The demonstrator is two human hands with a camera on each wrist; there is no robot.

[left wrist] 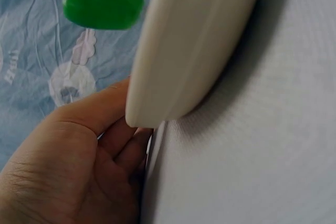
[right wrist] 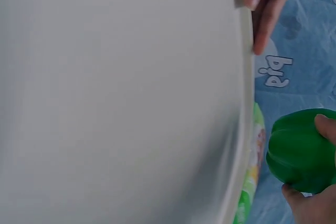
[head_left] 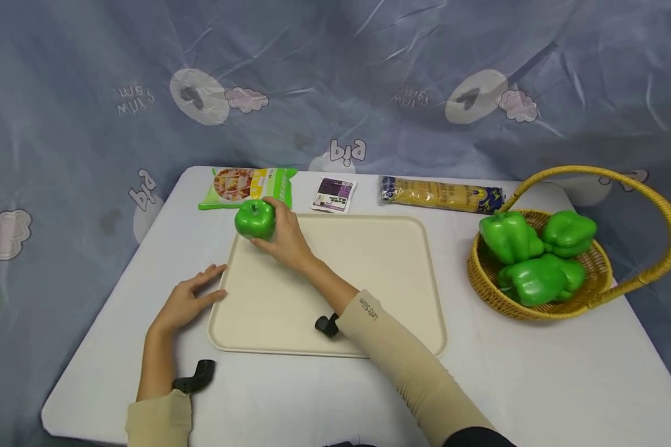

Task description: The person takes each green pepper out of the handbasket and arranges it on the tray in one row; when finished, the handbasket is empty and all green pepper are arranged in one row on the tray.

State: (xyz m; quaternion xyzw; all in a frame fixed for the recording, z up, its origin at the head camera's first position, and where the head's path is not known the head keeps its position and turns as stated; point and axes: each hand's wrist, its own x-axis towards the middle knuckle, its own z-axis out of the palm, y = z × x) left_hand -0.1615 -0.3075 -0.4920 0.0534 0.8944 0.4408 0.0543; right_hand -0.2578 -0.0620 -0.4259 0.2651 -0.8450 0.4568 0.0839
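My right hand (head_left: pixel 287 236) grips a green bell pepper (head_left: pixel 254 218), thumb on the near side and fingers on the far side. In the head view the pepper overlaps the far left corner of a cream tray (head_left: pixel 369 279). The right wrist view shows this pepper (right wrist: pixel 299 150) beside the tray's rim (right wrist: pixel 244 77). At the tray's left edge, my left hand (head_left: pixel 187 301) rests with fingers extended, thumb and fingertips at the rim. Up close, the left wrist view shows the left hand (left wrist: pixel 68 156) against the tray's outer side (left wrist: pixel 184 40).
A wicker basket (head_left: pixel 483 292) with a tall handle holds several green bell peppers (head_left: pixel 537 279) at the right. Along the back lie a green food packet (head_left: pixel 246 186), a small purple-and-white sachet (head_left: pixel 333 194) and a long yellow noodle-like packet (head_left: pixel 442 194). A white cloth covers the table (head_left: pixel 509 379).
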